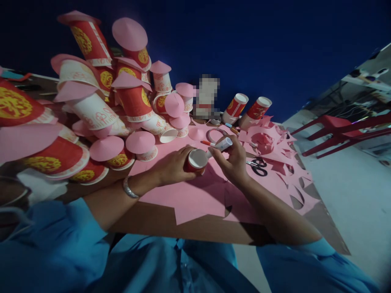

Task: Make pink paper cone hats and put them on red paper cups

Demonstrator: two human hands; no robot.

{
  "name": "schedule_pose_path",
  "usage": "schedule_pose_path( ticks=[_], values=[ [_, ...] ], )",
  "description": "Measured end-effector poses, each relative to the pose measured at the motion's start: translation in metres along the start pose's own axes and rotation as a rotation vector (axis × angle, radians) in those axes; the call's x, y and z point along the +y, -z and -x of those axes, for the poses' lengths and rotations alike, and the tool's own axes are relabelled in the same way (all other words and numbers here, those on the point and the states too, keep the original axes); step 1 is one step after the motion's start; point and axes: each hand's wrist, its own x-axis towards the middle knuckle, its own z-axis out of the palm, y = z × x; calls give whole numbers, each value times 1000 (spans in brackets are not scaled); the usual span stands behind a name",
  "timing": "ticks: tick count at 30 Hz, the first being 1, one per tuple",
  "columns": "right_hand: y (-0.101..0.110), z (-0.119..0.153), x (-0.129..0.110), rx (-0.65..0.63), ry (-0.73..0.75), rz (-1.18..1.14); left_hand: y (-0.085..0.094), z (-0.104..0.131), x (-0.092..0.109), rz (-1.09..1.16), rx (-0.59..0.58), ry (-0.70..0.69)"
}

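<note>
My left hand [177, 166] is wrapped around a red paper cup [198, 159], whose round white end faces up. A silver bangle sits on that wrist. In my right hand [233, 162] is a white pen-shaped tube [224, 144], gripped between thumb and fingers, with its tip at the cup's upper rim. I cannot tell whether it is a marker or a glue tube. Under both hands lies pink paper [192, 193]. Just right of my right hand are black-handled scissors [259, 166]. An orange pen [207, 143] lies behind the cup.
Stacked paper cups with pink cone tops [134, 95] crowd the left of the table [146, 217]. Two red-and-white cups [235, 108] stand at the back. Cut pink scraps [270, 138] and a tape roll [216, 133] lie to the right. A red stool [332, 126] stands beyond.
</note>
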Motion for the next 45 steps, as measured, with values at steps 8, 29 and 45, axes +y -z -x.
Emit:
schedule_pose_path(
  ticks=[8, 29, 45],
  values=[
    [-2, -3, 9, 40, -75, -3, 0, 0, 0, 26, -9, 4],
    [0, -6, 6, -20, -54, 45, 0, 3, -1, 85, -119, 34],
    [3, -6, -8, -48, 2, 63, 2, -1, 2, 199, -151, -55]
  ],
)
